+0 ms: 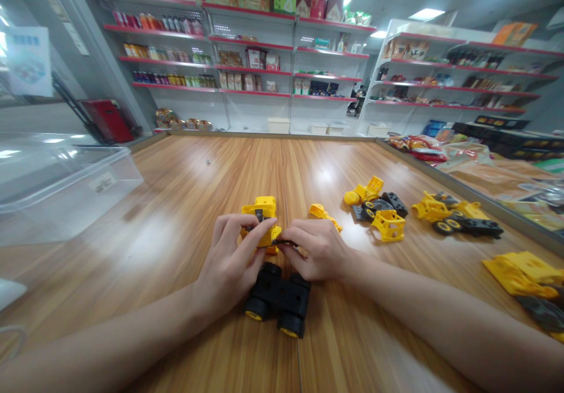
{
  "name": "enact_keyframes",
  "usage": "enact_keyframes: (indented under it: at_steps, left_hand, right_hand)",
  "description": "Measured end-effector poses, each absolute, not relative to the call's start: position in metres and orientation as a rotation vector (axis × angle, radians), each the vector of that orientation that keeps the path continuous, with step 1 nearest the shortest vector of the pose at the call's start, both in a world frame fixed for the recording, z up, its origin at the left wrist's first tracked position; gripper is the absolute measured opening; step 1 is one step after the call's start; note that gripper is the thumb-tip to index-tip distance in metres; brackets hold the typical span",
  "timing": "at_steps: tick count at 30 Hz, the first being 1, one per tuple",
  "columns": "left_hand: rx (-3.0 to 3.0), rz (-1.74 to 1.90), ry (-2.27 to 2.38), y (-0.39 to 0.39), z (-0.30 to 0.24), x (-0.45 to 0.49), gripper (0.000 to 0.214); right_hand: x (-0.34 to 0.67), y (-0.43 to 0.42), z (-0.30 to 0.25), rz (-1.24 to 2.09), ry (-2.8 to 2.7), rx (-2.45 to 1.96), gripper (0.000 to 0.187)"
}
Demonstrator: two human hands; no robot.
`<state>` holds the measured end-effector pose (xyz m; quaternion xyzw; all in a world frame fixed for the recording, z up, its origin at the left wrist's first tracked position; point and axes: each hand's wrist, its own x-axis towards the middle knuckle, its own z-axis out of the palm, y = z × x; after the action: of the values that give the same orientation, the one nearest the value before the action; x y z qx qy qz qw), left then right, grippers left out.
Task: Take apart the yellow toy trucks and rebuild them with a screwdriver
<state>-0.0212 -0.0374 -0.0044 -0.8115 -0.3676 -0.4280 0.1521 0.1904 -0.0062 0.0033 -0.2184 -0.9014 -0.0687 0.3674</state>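
My left hand (233, 252) is closed around a yellow toy vehicle body (265, 203) above the middle of the table. Between the fingers a dark part shows on it. My right hand (315, 249) pinches a thin black tool or rod (286, 242), whose tip meets the yellow body; its kind is partly hidden by the fingers. Just below both hands a black wheeled chassis (279, 294) with yellow hubs rests on the wood. A yellow toy arm piece (324, 212) lies behind my right hand, partly covered by it.
To the right lie yellow cab parts (388, 226), a dark wheeled base (469, 226) and more yellow pieces (524, 272). A clear plastic bin (106, 175) stands at the left. A small bit (208, 161) lies farther back. Stocked shelves (251, 43) rise beyond the table (176, 187).
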Motion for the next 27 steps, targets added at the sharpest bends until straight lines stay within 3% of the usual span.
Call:
enact_keyframes:
  at_steps: [4, 12, 17, 22, 27]
  left_hand:
    - [-2.345, -1.197, -1.054, -0.0383, -0.0028, -0.0208, 0.050]
    - [-2.311, -1.235, -1.060, -0.0370, -0.0037, -0.0219, 0.051]
    - [-2.296, -1.232, -1.054, -0.0377, -0.0026, -0.0222, 0.051]
    - [-2.298, -1.230, -1.036, -0.0389, -0.0012, -0.0207, 0.051]
    - [-2.302, -1.224, -1.026, -0.0393, -0.0006, -0.0200, 0.052]
  right_hand:
    - [0.1908, -0.0055, 0.0024, -0.220, -2.319, -0.588, 0.014]
    - [0.1913, -0.0049, 0.0045, -0.187, -2.326, -0.546, 0.006]
    - [0.1901, -0.0062, 0.0058, -0.254, -2.342, -0.549, 0.018]
    - [0.1914, -0.0058, 0.0053, -0.161, -2.367, -0.572, 0.006]
    - [0.1925, -0.0037, 0.0037, -0.228, -2.394, -0.544, 0.007]
